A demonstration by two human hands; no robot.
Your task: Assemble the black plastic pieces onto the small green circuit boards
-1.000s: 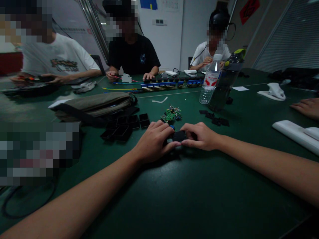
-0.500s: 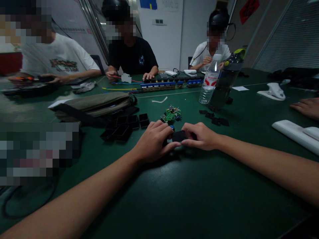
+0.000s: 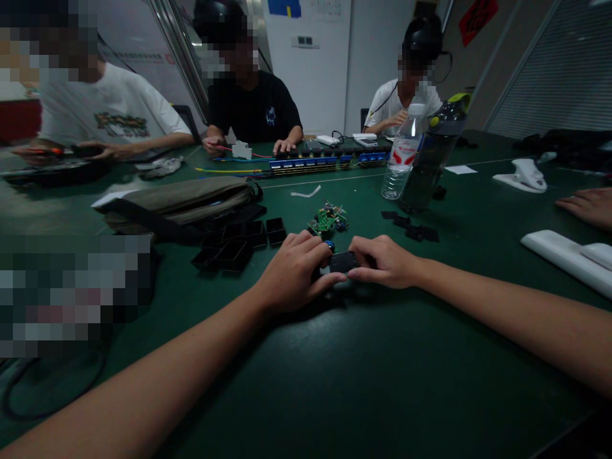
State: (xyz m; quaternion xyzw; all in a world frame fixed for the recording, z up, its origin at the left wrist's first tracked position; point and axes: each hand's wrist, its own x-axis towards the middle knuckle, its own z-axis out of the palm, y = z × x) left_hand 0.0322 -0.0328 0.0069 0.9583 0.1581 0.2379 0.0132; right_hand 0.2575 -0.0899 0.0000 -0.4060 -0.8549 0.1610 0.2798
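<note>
Between my two hands is a small black plastic box [image 3: 343,262], a little above the green tabletop [image 3: 335,370]. My left hand [image 3: 299,271] grips its left end with thumb and fingers, and my right hand [image 3: 385,261] pinches the right end. Something small and blue [image 3: 329,245] shows at the left fingertips; its kind is unclear. Just beyond lies a pile of green circuit boards [image 3: 327,218] with loose components. Several open black boxes [image 3: 236,252] lie left of my left hand. Flat black pieces [image 3: 415,229] are scattered beyond my right hand.
A grey-green bag [image 3: 186,201] lies at left. A water bottle [image 3: 401,156] and a dark drinking bottle [image 3: 433,159] stand at back right. Blue terminal strips [image 3: 306,166] cross the far side, where three people sit. Another person's hand [image 3: 588,205] rests near white plastic parts [image 3: 564,258].
The black box has tipped slightly, so its upper face catches more light. Both my hands keep nearly the same place and grip.
</note>
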